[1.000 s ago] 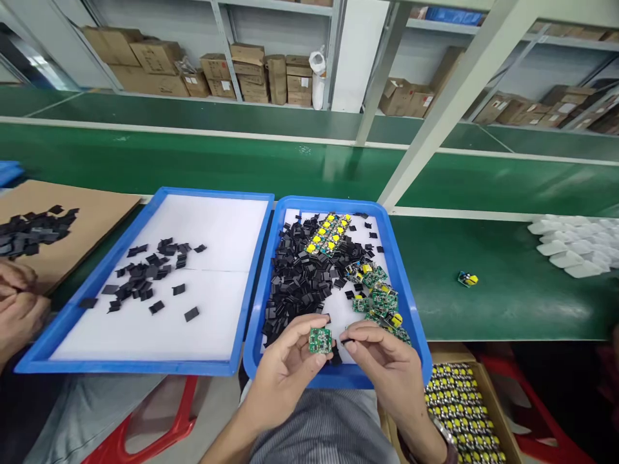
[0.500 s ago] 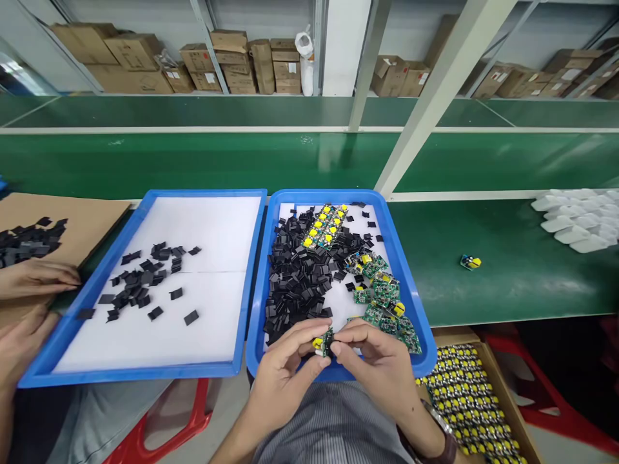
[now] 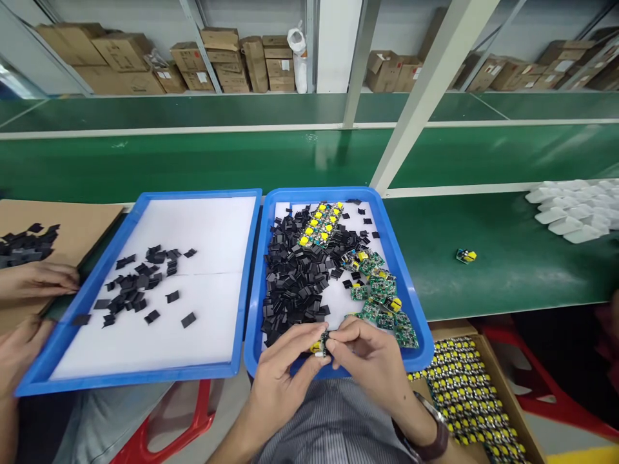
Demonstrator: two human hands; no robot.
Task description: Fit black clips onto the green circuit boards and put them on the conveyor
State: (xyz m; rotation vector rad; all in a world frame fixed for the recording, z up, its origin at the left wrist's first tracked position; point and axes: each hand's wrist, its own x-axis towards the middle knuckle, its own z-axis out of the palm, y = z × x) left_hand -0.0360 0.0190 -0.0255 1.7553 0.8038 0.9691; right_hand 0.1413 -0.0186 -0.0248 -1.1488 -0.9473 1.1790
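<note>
Above the near edge of the right blue tray (image 3: 425,345), my left hand (image 3: 287,367) pinches a small circuit board (image 3: 320,346) with a yellow component. My right hand (image 3: 367,357) is closed on the board's right side, thumb and forefinger pressed together there. Whether a black piece sits between those fingertips is hidden. Inside the tray, a heap of folded black plastic pieces (image 3: 300,270) lies on the left. Loose green circuit boards (image 3: 382,290) are piled at the right, and two rows of yellow-topped boards (image 3: 322,224) rest on the heap near the back.
On the left is another blue tray (image 3: 249,277) with scattered black pieces (image 3: 140,280). A co-worker's hands (image 3: 39,280) are beside it, near cardboard (image 3: 91,222). One board (image 3: 465,256) and white plastic parts (image 3: 575,209) lie rightward. A carton of boards (image 3: 474,393) stands low right.
The board has turned slightly between my hands, showing less of its green face. My fingers have shifted a little on it. The whole view has moved slightly.
</note>
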